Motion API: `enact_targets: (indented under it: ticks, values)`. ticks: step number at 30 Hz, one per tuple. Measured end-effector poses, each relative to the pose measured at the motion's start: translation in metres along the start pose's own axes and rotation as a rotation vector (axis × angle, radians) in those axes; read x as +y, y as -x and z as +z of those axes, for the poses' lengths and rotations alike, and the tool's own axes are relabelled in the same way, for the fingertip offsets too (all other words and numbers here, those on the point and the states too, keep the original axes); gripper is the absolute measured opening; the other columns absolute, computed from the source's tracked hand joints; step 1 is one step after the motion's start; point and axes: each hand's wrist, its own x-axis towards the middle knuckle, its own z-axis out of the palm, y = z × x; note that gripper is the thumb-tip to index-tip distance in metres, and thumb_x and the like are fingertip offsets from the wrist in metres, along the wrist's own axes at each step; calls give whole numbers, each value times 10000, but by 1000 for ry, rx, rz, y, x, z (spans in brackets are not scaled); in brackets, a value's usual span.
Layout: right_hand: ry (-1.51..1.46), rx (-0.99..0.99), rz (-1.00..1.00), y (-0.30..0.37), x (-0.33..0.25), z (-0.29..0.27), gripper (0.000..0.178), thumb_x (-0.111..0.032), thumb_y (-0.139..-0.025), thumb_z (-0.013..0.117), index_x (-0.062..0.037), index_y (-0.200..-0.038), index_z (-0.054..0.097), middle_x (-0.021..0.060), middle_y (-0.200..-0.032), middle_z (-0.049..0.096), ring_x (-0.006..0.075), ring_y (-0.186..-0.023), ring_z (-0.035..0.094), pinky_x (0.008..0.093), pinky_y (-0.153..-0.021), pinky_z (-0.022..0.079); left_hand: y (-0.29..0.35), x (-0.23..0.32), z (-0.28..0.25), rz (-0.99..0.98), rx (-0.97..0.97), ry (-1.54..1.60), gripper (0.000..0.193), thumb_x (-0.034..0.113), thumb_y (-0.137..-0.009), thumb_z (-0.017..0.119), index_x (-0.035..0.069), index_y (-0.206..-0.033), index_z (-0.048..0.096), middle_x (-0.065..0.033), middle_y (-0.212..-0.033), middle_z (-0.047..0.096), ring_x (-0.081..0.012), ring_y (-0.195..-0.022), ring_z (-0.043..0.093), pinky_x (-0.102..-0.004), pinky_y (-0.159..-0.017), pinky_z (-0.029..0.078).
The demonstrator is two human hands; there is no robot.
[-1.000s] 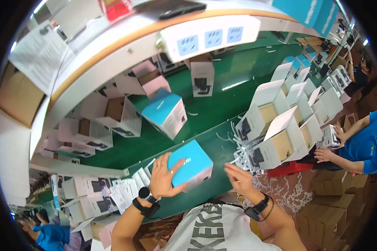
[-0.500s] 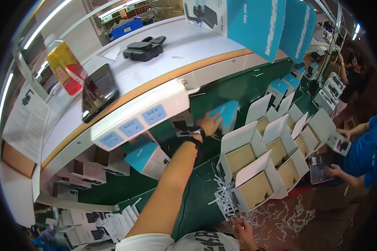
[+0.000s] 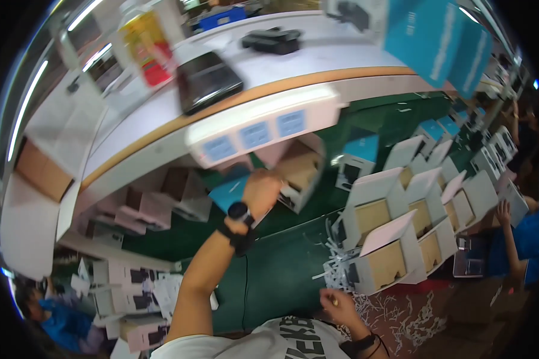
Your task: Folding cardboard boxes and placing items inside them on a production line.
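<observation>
An open white cardboard box with a brown insert (image 3: pixel 299 172) stands tilted near the middle of the frame. The left hand (image 3: pixel 262 192) overlaps its left edge; motion blur hides the fingertips, so whether they pinch the box cannot be told. A blue-topped white box (image 3: pixel 226 194) lies just left of that hand, partly behind it. The right hand (image 3: pixel 339 306), well apart from the open box at lower centre, has loosely bent fingers; whether they pinch anything is unclear. Near it, white shredded paper strips (image 3: pixel 338 272) spread over the green counter (image 3: pixel 281 263), beside grouped open white boxes (image 3: pixel 384 263) at right.
</observation>
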Motion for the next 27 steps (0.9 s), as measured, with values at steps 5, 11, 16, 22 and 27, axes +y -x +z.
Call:
enact_targets:
  ticks: [5, 11, 16, 22, 27]
  values:
    - [15, 329, -221, -74, -48, 41, 406, -70, -910, 724, 4, -1298, 633, 74, -1216, 673, 176, -1073, 609, 310, -938, 480, 195, 71, -52, 71, 33, -49, 348, 60, -772, 666, 165, -1088, 766, -62, -1202, 724, -284, -1214, 629, -468, -1021, 509]
    - [-107, 16, 11, -71, 15, 50, 661, -63, -838, 787, 45, -1433, 522, 112, -1330, 610, 199, -1103, 609, 337, -937, 504, 376, 60, -44, -819, 517, 407, 416, 29, -880, 636, 39, -1292, 691, -208, -1381, 622, -404, -1312, 548, -515, -1164, 404]
    - [-161, 75, 70, -64, -5, 95, 558, -45, -880, 724, 34, -1401, 541, 77, -1206, 643, 195, -993, 620, 324, -890, 510, 561, -17, 53, -1379, 195, -343, 637, 196, -817, 723, -72, -1378, 579, -315, -1417, 545, -474, -1362, 480, -508, -1140, 409]
    - [-106, -612, 101, -71, -58, 50, 546, -43, -934, 664, 12, -1458, 523, 68, -1160, 684, 136, -903, 605, 273, -822, 498, 548, -29, 66, -1483, -78, 104, 772, 322, -812, 743, -132, -1393, 518, -354, -1434, 515, -495, -1377, 465, -550, -1164, 369]
    - [-255, -320, 325, -61, -28, 50, 470, -47, -979, 618, -15, -1440, 534, 68, -1079, 705, 113, -829, 589, 258, -759, 499, 601, -14, 71, -1191, 288, -365, 690, 209, -964, 643, -82, -1529, 375, -279, -1345, 561, -391, -1173, 594, -518, -1116, 425]
